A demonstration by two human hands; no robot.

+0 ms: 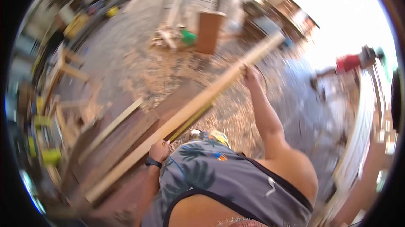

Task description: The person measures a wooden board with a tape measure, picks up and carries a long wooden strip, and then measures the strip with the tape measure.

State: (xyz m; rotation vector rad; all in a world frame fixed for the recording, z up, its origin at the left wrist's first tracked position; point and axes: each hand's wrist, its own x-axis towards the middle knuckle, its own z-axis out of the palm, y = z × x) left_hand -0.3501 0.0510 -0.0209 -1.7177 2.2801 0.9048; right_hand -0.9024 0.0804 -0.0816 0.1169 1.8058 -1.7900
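Observation:
A long pale wooden plank runs diagonally in front of me, from lower left to upper right. My left hand, with a dark watch on the wrist, is closed at the plank's nearer half. From that hand a yellow strip like a tape measure blade extends along the plank's lower side. With the arm stretched out, my right hand grips the plank toward its far end; its fingers are blurred and partly hidden.
Brown boards and a narrow pale strip of wood lie to the left. Wood shavings cover the floor. A brown box-like block stands ahead, near a green object. At right, a person in red bends over.

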